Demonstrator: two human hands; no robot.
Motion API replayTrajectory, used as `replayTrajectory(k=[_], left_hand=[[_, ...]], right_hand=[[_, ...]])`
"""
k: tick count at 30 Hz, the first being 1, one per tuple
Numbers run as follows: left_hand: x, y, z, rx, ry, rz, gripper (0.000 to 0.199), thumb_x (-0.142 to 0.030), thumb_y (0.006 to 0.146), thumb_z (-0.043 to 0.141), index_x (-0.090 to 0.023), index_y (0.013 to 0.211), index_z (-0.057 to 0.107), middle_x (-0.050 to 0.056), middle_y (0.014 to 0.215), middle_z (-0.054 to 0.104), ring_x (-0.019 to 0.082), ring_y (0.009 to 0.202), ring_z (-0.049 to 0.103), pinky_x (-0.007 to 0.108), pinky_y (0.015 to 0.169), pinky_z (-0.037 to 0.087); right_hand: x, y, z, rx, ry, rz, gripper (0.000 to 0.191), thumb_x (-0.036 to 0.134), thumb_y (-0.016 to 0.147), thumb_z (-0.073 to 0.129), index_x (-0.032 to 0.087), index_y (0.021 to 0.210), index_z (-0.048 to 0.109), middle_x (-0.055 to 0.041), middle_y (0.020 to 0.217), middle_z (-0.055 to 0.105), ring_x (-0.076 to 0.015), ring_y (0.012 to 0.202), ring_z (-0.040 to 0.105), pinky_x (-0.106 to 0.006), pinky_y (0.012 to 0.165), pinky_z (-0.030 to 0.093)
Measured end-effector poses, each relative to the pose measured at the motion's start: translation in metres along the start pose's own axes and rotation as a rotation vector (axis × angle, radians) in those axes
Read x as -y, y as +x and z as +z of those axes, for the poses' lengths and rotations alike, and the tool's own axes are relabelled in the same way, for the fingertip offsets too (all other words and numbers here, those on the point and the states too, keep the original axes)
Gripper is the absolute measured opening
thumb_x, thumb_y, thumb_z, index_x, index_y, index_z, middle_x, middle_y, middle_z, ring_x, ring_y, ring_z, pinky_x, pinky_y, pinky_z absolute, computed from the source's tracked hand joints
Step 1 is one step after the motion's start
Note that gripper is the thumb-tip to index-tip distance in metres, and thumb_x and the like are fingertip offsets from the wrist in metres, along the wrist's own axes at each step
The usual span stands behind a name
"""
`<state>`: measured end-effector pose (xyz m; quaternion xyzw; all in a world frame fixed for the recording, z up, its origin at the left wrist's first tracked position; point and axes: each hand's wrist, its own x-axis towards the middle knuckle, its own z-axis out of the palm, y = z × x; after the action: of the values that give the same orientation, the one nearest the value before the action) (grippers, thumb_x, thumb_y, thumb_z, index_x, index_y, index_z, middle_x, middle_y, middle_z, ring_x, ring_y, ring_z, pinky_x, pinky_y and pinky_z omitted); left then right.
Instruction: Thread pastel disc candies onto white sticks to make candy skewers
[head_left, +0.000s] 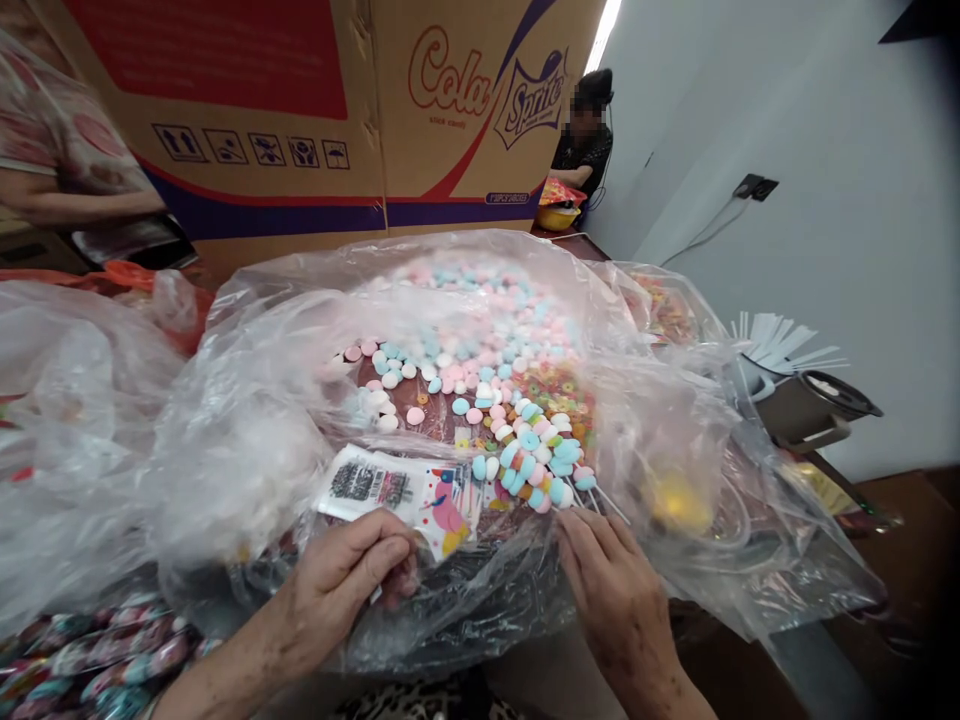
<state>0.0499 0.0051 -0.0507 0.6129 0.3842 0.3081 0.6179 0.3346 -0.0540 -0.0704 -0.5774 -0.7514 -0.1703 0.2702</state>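
My left hand [360,570] is closed beside a printed white packet [401,490]. A small white tip shows below its fingers, but what they hold is mostly hidden. Several candy skewers [525,460], strung with pastel discs and gummy rings on white sticks, lie in a pile at the centre right. My right hand [615,595] rests palm down just in front of them, its fingers stretched out by the stick ends. Behind is a heap of loose pink, blue and white candies [465,330] on clear plastic, with gummy rings [559,395] at its right.
A large cardboard box [300,190] stands at the back. Clear plastic bags [67,370] fill the left, above wrapped candies [97,655]. At the right are a dark jug [806,405] and white sticks [780,340]. Two other people are beyond the box.
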Motion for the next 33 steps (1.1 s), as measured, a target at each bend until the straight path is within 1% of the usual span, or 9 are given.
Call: replayTrajectory(k=[4, 9, 12, 15, 18, 21, 24, 26, 33], left_hand=[[-0.02, 0.014, 0.011, -0.153, -0.259, -0.085, 0.033, -0.049, 0.089, 0.063, -0.018, 0.076, 0.065, 0.003, 0.073, 0.071, 0.014, 0.062, 0.063, 0.021, 0.053, 0.049], [-0.039, 0.047, 0.029, -0.202, -0.313, -0.24, 0.031, -0.045, 0.084, 0.063, -0.015, 0.079, 0.063, 0.004, 0.07, 0.07, 0.013, 0.055, 0.061, 0.023, 0.055, 0.049], [-0.041, 0.069, 0.035, -0.196, -0.149, -0.271, 0.025, -0.042, 0.083, 0.055, -0.017, 0.078, 0.057, 0.003, 0.07, 0.068, 0.014, 0.057, 0.064, 0.025, 0.056, 0.049], [-0.042, 0.089, 0.037, -0.136, 0.104, -0.235, 0.022, -0.037, 0.084, 0.047, -0.019, 0.072, 0.053, 0.003, 0.069, 0.066, 0.017, 0.062, 0.066, 0.027, 0.057, 0.049], [-0.046, 0.1, 0.037, -0.116, 0.251, -0.198, 0.023, -0.033, 0.081, 0.049, -0.02, 0.062, 0.05, 0.0, 0.062, 0.058, 0.015, 0.056, 0.057, 0.025, 0.052, 0.038], [-0.052, 0.104, 0.038, -0.118, 0.363, -0.162, 0.027, -0.031, 0.081, 0.05, -0.021, 0.057, 0.045, -0.004, 0.055, 0.047, 0.013, 0.053, 0.044, 0.025, 0.05, 0.029], [-0.054, 0.105, 0.041, -0.105, 0.427, -0.135, 0.028, -0.032, 0.081, 0.05, -0.021, 0.055, 0.043, -0.005, 0.055, 0.043, 0.014, 0.055, 0.039, 0.027, 0.053, 0.027], [-0.055, 0.106, 0.042, -0.101, 0.452, -0.121, 0.028, -0.032, 0.08, 0.05, -0.021, 0.055, 0.043, -0.004, 0.056, 0.043, 0.015, 0.058, 0.04, 0.027, 0.055, 0.027], [-0.057, 0.109, 0.042, -0.092, 0.416, -0.132, 0.025, -0.035, 0.078, 0.05, -0.021, 0.056, 0.048, -0.004, 0.055, 0.047, 0.015, 0.056, 0.041, 0.027, 0.053, 0.028]], right_hand=[[-0.009, -0.005, 0.009, 0.014, -0.128, -0.029, 0.023, 0.017, 0.103, 0.042, 0.011, 0.111, 0.063, -0.0124, 0.104, 0.066, -0.0275, 0.095, 0.056, -0.04, 0.085, 0.043], [-0.012, 0.006, 0.008, 0.067, -0.126, 0.012, 0.025, 0.018, 0.102, 0.045, 0.014, 0.094, 0.069, -0.0088, 0.085, 0.061, -0.0248, 0.083, 0.051, -0.037, 0.079, 0.042], [-0.014, 0.01, 0.009, 0.104, -0.132, 0.019, 0.026, 0.017, 0.1, 0.048, 0.016, 0.085, 0.069, -0.0075, 0.078, 0.056, -0.0241, 0.078, 0.048, -0.036, 0.075, 0.04], [-0.016, 0.012, 0.011, 0.096, -0.134, -0.004, 0.029, 0.015, 0.1, 0.047, 0.016, 0.078, 0.066, -0.0071, 0.075, 0.053, -0.0237, 0.076, 0.045, -0.036, 0.072, 0.039], [-0.016, 0.012, 0.011, 0.072, -0.112, -0.012, 0.035, 0.014, 0.101, 0.042, 0.016, 0.074, 0.063, -0.0071, 0.075, 0.051, -0.0232, 0.076, 0.044, -0.036, 0.072, 0.039], [-0.017, 0.01, 0.01, 0.061, -0.074, -0.019, 0.037, 0.017, 0.104, 0.036, 0.014, 0.08, 0.064, -0.0081, 0.08, 0.053, -0.0232, 0.079, 0.046, -0.036, 0.078, 0.041], [-0.017, 0.007, 0.01, 0.037, -0.062, -0.018, 0.033, 0.017, 0.104, 0.036, 0.013, 0.088, 0.064, -0.0087, 0.084, 0.056, -0.0237, 0.083, 0.048, -0.037, 0.082, 0.042], [-0.017, 0.005, 0.011, 0.024, -0.082, -0.014, 0.031, 0.015, 0.104, 0.037, 0.014, 0.088, 0.063, -0.0085, 0.082, 0.057, -0.0236, 0.082, 0.048, -0.037, 0.082, 0.041], [-0.011, 0.008, 0.01, 0.004, -0.124, -0.028, 0.032, 0.014, 0.105, 0.033, 0.016, 0.087, 0.061, -0.0049, 0.07, 0.056, -0.0227, 0.072, 0.047, -0.035, 0.069, 0.036]])
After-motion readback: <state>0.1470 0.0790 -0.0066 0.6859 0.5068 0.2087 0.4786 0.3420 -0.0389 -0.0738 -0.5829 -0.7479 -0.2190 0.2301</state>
